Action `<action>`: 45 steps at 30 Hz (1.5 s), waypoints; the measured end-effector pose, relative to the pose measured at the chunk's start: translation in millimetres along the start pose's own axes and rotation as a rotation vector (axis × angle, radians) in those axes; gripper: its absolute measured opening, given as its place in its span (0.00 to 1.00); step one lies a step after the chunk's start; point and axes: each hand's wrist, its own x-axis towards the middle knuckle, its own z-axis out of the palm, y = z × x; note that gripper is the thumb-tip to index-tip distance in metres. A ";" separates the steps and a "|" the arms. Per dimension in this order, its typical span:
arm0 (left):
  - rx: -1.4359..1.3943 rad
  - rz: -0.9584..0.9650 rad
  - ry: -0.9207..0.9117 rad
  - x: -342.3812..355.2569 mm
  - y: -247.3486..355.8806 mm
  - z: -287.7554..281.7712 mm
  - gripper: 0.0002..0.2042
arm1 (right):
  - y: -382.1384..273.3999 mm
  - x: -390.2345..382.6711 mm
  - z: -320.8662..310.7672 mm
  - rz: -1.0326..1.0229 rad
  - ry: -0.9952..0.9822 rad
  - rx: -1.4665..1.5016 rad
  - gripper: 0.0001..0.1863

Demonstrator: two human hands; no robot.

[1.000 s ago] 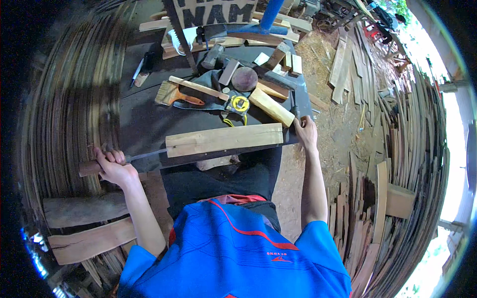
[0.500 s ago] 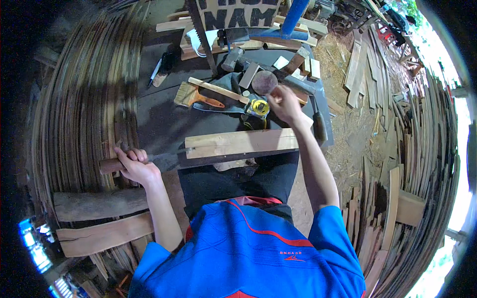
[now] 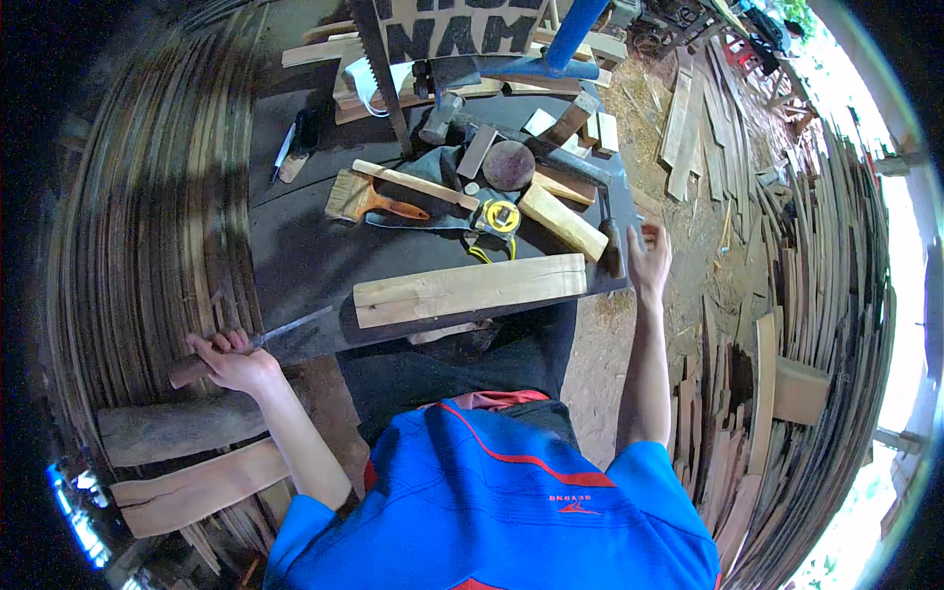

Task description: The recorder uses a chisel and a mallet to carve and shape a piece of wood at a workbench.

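Observation:
My left hand point(image 3: 236, 362) is closed round the wooden handle of a chisel point(image 3: 295, 327) at the left of the bench. The blade points right, toward a pale wooden board point(image 3: 472, 289) along the bench's front edge, and does not touch it. My right hand point(image 3: 649, 258) is off the bench's right edge, fingers apart and holding nothing. Nearest to it lies a dark-handled tool point(image 3: 614, 248). Left of that tool rests a thick pale wooden bar point(image 3: 562, 222), with a round wooden piece point(image 3: 508, 165) behind it. A yellow tape measure point(image 3: 498, 219) sits beyond the board.
A wide brush point(image 3: 351, 196), a wooden strip point(image 3: 413, 184) and a hammer point(image 3: 442, 118) lie on the dark bench top point(image 3: 295, 265). A saw blade point(image 3: 380, 84) and a blue clamp point(image 3: 570, 44) stand at the back. Stacked planks point(image 3: 147, 216) line the left.
My left hand has drawn back left and nearer with the chisel, whose tip has come away from the board. My right hand has moved right from over the pale bar, off the bench.

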 end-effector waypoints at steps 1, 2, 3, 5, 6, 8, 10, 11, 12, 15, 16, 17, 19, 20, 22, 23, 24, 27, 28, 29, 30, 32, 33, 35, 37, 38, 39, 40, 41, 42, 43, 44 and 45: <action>-0.072 -0.039 -0.043 0.4 -0.9 1.5 0.11 | 9.5 -9.1 -3.4 -0.005 -0.003 0.000 0.15; -0.145 -0.077 -0.086 0.4 -1.2 3.4 0.12 | 18.4 -17.2 -5.7 -0.001 -0.025 -0.023 0.16; -0.134 -0.045 -0.100 -6.6 -2.2 9.1 0.14 | 24.1 -20.6 -7.5 0.007 -0.043 -0.048 0.16; -0.156 -0.080 -0.122 -27.7 -1.4 25.2 0.14 | 23.1 -17.9 -3.1 0.040 -0.060 0.040 0.16; -0.177 -0.116 -0.151 -32.7 -0.8 31.4 0.14 | 20.7 -15.9 1.3 0.080 -0.075 0.129 0.16; -0.154 -0.120 -0.454 -43.2 -6.1 24.8 0.13 | -8.9 -3.1 11.7 0.049 -0.076 0.189 0.16; -0.159 -0.137 -0.588 -66.7 -7.9 27.7 0.11 | -35.8 16.7 23.4 -0.072 -0.085 0.202 0.16; -0.125 -0.123 -0.634 -83.0 -8.1 31.7 0.10 | -45.1 28.8 26.8 -0.074 -0.089 0.208 0.16; -0.091 -0.110 -0.681 -95.0 -9.5 35.3 0.08 | -53.3 41.2 31.5 -0.130 -0.065 0.204 0.17; -0.137 -0.146 -0.771 -113.5 -25.1 31.9 0.06 | -73.7 77.5 42.5 -0.239 -0.008 0.170 0.19; -0.106 -0.151 -0.760 -120.3 -24.9 30.2 0.06 | -83.1 88.3 40.8 -0.262 0.016 0.163 0.19; -0.126 -0.160 -0.737 -113.8 -42.1 16.4 0.06 | -90.8 98.9 43.3 -0.276 0.028 0.178 0.18; -0.136 -0.167 -0.776 -117.3 -39.8 9.2 0.06 | -97.1 122.2 44.4 -0.296 0.099 0.189 0.16; -0.128 -0.091 -0.822 -121.1 -33.6 13.8 0.06 | -99.0 134.4 40.4 -0.232 0.063 0.249 0.14; -0.142 -0.100 -0.813 -128.2 -33.2 18.3 0.06 | -81.3 159.5 43.5 -0.222 0.100 0.180 0.14; -0.148 -0.063 -0.862 -134.4 -31.9 23.6 0.06 | -68.7 169.2 46.0 -0.186 0.072 0.156 0.16; -0.148 -0.020 -0.907 -139.6 -30.4 27.0 0.07 | -53.1 177.7 59.9 -0.182 0.069 0.156 0.16; -0.150 -0.009 -0.971 -148.5 -37.8 29.8 0.09 | 9.2 185.7 102.3 -0.048 -0.145 -0.044 0.28; -0.155 0.002 -1.041 -150.6 -39.9 34.5 0.09 | 47.1 192.3 114.9 -0.050 -0.182 -0.033 0.33; -0.140 0.021 -1.042 -148.9 -38.3 32.4 0.10 | 31.7 184.2 127.7 -0.061 -0.228 -0.039 0.34; -0.132 0.033 -1.031 -148.3 -39.8 31.4 0.10 | 21.6 176.3 129.6 -0.065 -0.256 -0.058 0.34; -0.139 0.023 -0.991 -148.1 -41.9 30.5 0.09 | 8.2 175.2 120.4 0.000 -0.322 0.012 0.32; -0.137 0.018 -0.996 -148.3 -41.1 32.2 0.09 | 11.4 176.6 117.0 0.001 -0.310 -0.014 0.33; -0.129 0.004 -0.980 -148.7 -39.4 36.7 0.08 | 29.6 180.2 116.7 -0.068 -0.176 -0.088 0.33; -0.132 0.004 -0.960 -147.0 -40.3 36.1 0.08 | 0.9 164.7 107.8 -0.184 -0.064 -0.092 0.31; -0.143 0.008 -0.942 -146.4 -39.4 37.7 0.08 | -25.0 154.2 97.9 -0.302 0.057 -0.094 0.29; -0.123 0.026 -0.933 -144.3 -38.1 38.3 0.08 | -51.3 138.1 89.0 -0.317 0.014 -0.093 0.24; -0.124 0.021 -0.932 -141.8 -39.9 35.3 0.08 | -67.6 122.6 77.2 -0.332 -0.035 -0.046 0.22; -0.109 0.016 -0.936 -137.9 -39.4 31.9 0.08 | -74.1 109.2 66.7 -0.299 -0.290 0.038 0.23; -0.107 0.004 -0.943 -134.7 -43.4 29.9 0.08 | -76.1 96.0 55.2 -0.264 -0.534 0.111 0.24; -0.120 -0.015 -0.943 -133.1 -46.3 27.8 0.08 | -76.1 77.7 47.0 -0.243 -0.647 0.100 0.25; -0.115 -0.010 -0.942 -133.6 -44.4 28.3 0.08 | -75.2 56.8 39.4 -0.217 -0.767 0.093 0.26; -0.133 -0.056 -0.904 -134.7 -43.5 28.7 0.07 | -72.2 36.8 34.1 -0.365 -0.654 -0.023 0.27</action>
